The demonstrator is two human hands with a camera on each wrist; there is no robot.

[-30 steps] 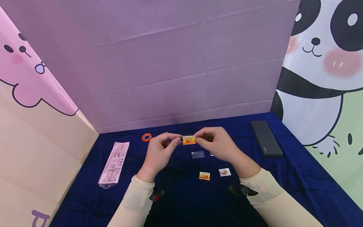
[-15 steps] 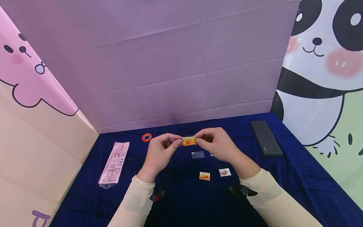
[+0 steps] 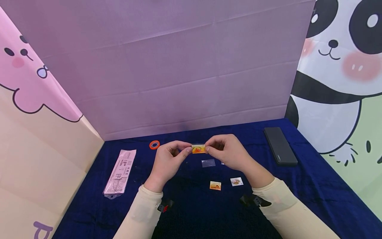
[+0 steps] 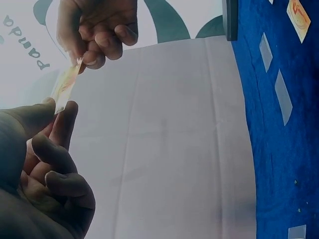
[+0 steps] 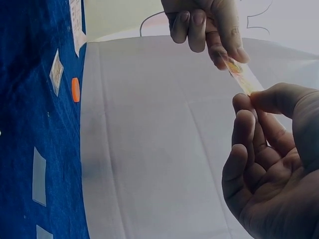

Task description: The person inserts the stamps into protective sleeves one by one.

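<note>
Both hands hold up one small yellow-orange stamp (image 3: pixel 198 149) above the cloth, in the middle of the head view. My left hand (image 3: pixel 170 159) pinches its left end between thumb and index finger. At the other end, the thumb and index finger of my right hand (image 3: pixel 228 151) do the same. A thin clear edge shows along the top of the stamp, apparently a transparent sleeve. Both wrist views show the stamp (image 4: pixel 66 87) stretched between the fingertips, the other fingers loosely curled. On the cloth below lie an orange stamp (image 3: pixel 215 185) and a whitish stamp (image 3: pixel 236 181).
A clear sleeve (image 3: pixel 208 163) lies flat below the hands, and another is partly hidden by the right hand. At left are a pink packet (image 3: pixel 120 171) and an orange ring-shaped roll (image 3: pixel 154 144). A black oblong case (image 3: pixel 280 146) lies right on the blue cloth (image 3: pixel 191 215).
The left fingertips have come nearer the stamp, and the clear strip beside it no longer shows. The stamp has dipped slightly. Both hands otherwise hold almost still.
</note>
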